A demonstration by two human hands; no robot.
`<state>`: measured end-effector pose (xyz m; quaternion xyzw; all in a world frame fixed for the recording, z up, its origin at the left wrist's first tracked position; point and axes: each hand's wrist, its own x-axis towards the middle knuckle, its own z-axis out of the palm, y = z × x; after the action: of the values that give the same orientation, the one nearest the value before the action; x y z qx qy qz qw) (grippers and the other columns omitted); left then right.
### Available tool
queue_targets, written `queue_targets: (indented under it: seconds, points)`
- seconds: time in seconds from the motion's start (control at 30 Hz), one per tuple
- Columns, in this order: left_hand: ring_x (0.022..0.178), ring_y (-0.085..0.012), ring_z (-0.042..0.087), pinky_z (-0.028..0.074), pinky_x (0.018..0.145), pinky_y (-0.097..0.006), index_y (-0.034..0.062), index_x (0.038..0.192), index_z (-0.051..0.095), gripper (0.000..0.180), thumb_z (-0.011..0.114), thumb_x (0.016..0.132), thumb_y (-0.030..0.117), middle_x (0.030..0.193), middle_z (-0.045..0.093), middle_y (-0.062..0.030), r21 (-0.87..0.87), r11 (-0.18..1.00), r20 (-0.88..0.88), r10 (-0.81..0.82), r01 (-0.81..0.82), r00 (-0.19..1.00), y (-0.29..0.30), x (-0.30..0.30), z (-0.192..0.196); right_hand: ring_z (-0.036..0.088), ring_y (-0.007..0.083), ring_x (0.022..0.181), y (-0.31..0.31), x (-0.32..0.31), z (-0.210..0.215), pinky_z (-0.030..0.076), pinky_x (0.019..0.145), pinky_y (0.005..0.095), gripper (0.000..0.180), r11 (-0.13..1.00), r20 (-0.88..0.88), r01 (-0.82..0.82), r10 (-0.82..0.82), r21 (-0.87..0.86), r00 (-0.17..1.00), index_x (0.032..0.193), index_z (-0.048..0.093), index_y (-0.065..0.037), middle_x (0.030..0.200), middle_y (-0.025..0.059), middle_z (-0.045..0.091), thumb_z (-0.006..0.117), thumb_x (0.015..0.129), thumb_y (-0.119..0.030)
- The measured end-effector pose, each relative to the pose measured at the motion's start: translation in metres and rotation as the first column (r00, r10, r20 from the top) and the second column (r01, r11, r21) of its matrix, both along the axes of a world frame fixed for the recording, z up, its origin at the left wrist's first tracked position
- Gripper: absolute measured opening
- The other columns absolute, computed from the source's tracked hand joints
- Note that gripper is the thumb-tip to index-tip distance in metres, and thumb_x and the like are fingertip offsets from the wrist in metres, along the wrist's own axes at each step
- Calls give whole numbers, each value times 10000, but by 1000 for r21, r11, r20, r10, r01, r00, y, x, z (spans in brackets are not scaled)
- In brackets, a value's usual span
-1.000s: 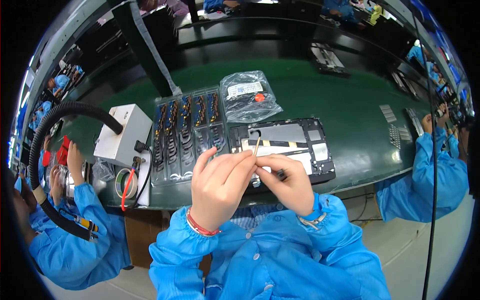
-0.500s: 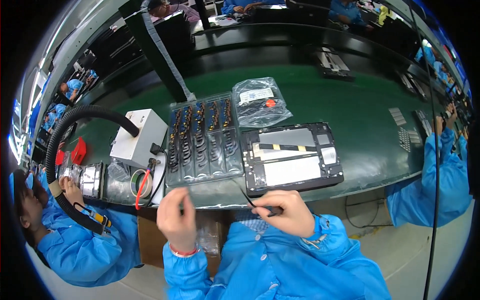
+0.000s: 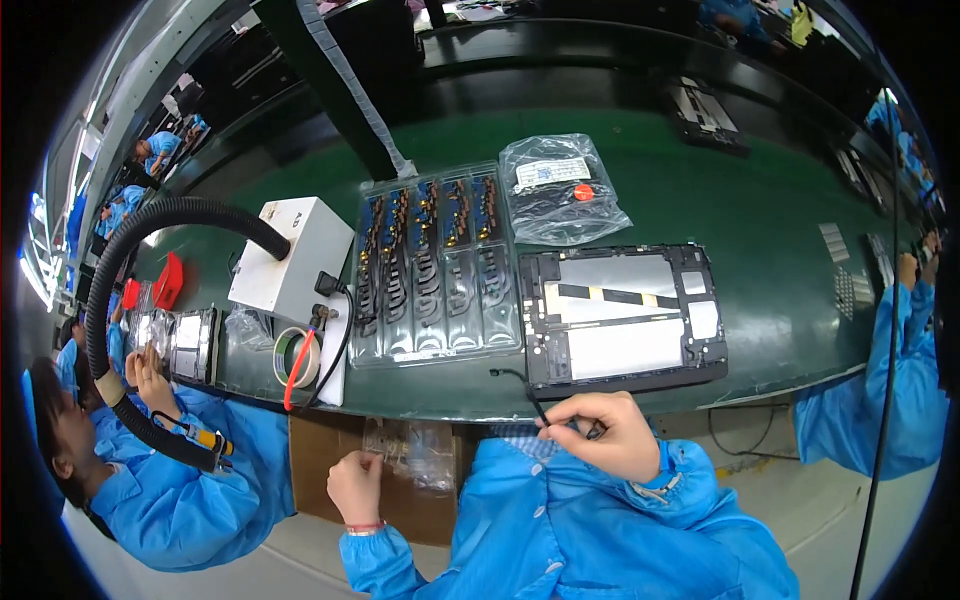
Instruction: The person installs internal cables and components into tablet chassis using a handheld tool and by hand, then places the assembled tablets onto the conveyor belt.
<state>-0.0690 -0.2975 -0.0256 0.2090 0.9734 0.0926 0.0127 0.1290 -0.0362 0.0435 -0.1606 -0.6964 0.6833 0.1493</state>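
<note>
My right hand (image 3: 607,437) pinches a thin black cable (image 3: 522,378) in front of the bench edge. The cable's small dark end sticks up and to the left over the bench, and some of it is tucked in my palm. My left hand (image 3: 357,487) is lower, over an open cardboard box (image 3: 325,470) holding crumpled clear plastic bags (image 3: 425,455). Its fingers are curled together, and I cannot see anything between them. Just beyond my right hand lies a flat device chassis (image 3: 620,335) with silver panels and a black frame, touched by neither hand.
A clear compartment tray (image 3: 435,340) of small cable parts sits left of the chassis. Behind lies a plastic bag (image 3: 565,190) with a red sticker. Further left are a tape roll (image 3: 297,358), a white box (image 3: 295,255) and a black hose (image 3: 95,290). Co-workers sit at both sides.
My left hand has dropped from the bench edge to the cardboard box. My right hand keeps its grip, and more of the cable's free end shows. The whole view has shifted slightly.
</note>
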Motion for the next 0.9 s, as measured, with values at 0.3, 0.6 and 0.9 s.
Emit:
queue_targets:
  seconds: [0.3, 0.6, 0.9]
  points:
    - [780, -198, 644, 512, 613, -253, -21, 1004, 598, 294, 627, 714, -61, 879, 645, -152, 840, 482, 39, -510, 248, 860, 121, 57, 72, 642, 148, 739, -17, -10, -8, 503, 595, 222, 184, 992, 60, -115, 112, 49, 992, 914, 612, 8, 811, 104, 653, 616, 732, -17]
    - [754, -241, 648, 522, 639, -276, -20, 931, 626, 223, 613, 715, -75, 864, 643, -162, 745, 378, -242, -615, 550, 750, 139, 74, 82, 565, 103, 626, -18, -11, 9, 408, 486, 223, 285, 972, -187, 156, -123, 173, 975, 966, 606, -11, 827, 90, 630, 691, 695, -38]
    - [761, -256, 651, 530, 659, -294, -30, 885, 614, 228, 621, 664, -84, 869, 642, -179, 770, 247, -445, -452, 588, 773, 150, 89, 78, 630, 209, 704, -29, -13, 11, 485, 578, 257, 173, 903, -388, 371, -270, 216, 881, 842, 644, 10, 781, 127, 642, 680, 674, 28]
